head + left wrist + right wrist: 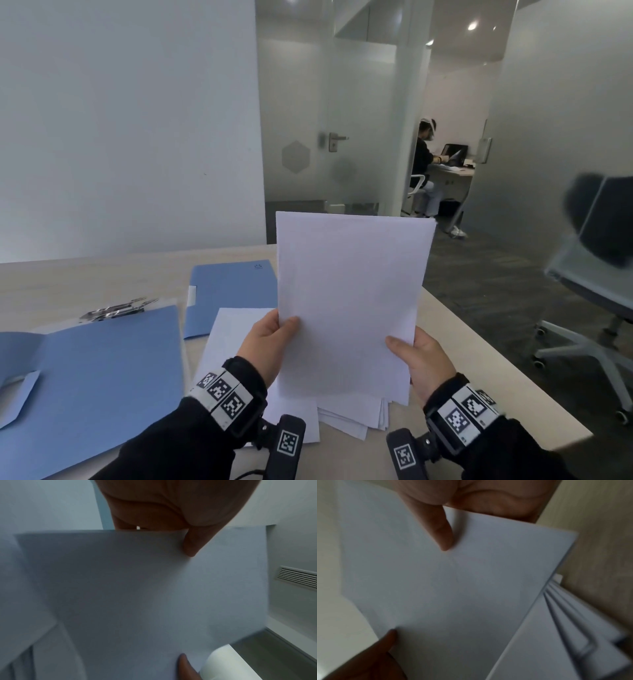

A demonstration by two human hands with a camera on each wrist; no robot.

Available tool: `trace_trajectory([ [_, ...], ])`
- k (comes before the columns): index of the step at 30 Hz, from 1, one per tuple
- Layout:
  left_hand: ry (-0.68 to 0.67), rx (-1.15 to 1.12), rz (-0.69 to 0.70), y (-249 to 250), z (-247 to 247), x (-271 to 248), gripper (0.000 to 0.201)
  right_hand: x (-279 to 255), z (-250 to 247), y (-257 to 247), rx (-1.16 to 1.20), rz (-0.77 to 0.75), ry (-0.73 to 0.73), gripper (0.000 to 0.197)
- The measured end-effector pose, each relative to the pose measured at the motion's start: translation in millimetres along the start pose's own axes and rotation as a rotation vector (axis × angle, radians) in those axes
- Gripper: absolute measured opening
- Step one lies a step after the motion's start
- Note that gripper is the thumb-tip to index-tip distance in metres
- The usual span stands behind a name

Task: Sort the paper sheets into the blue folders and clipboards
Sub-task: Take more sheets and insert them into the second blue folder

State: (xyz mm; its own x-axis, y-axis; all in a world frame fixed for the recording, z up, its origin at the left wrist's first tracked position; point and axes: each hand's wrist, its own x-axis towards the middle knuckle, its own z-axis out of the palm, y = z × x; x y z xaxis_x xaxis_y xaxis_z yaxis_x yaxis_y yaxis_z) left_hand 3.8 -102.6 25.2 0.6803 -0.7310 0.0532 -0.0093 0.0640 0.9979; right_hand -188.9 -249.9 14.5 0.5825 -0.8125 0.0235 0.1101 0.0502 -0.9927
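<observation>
1. I hold one sheaf of white sheets upright above the tabletop's near right part; how many sheets it has I cannot tell.
2. My left hand pinches its lower left edge, thumb on the front and fingers behind.
3. My right hand pinches its lower right edge in the same manner, thumb on the front.
4. Two hands, then, both closed on the sheaf, wrists low near the tabletop's near edge, each wearing a band with black-and-white square markers.
5. Under the sheaf lies a fanned pile of more sheets; a single sheet lies flat just left of it.
6. Two blue folders are on the tabletop: one open at the near left, one closed behind the single sheet.
7. One clipboard clip shows at the open folder's far edge.
8. The closed folder bears a small mark at its far right corner, too small to read; the sheaf's face looks blank.
</observation>
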Motion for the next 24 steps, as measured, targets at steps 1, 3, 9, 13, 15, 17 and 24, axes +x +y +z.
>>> trace_trajectory([
  [1,-0.002,0.031,-0.006,3,-3,1,0.020,1,1,-2,-0.037,0.004,-0.001,0.022],
  [3,-0.009,0.131,-0.020,6,-16,7,0.018,6,5,-2,-0.097,0.037,-0.010,0.021],
  [9,0.210,0.472,-0.261,-16,-82,36,0.038,28,22,29,-0.243,0.216,-0.012,0.021],
  [13,0.250,0.530,-0.399,-29,-106,52,0.049,35,40,40,-0.409,0.255,-0.064,0.015],
  [15,0.243,0.536,-0.427,-33,-108,56,0.048,36,48,41,-0.486,0.266,-0.095,0.013],
  [17,0.248,0.549,-0.414,-36,-109,59,0.048,34,55,41,-0.535,0.272,-0.130,0.012],
  [24,0.218,0.457,-0.417,-50,-112,56,0.008,21,69,45,-0.508,0.251,-0.163,0.013],
])
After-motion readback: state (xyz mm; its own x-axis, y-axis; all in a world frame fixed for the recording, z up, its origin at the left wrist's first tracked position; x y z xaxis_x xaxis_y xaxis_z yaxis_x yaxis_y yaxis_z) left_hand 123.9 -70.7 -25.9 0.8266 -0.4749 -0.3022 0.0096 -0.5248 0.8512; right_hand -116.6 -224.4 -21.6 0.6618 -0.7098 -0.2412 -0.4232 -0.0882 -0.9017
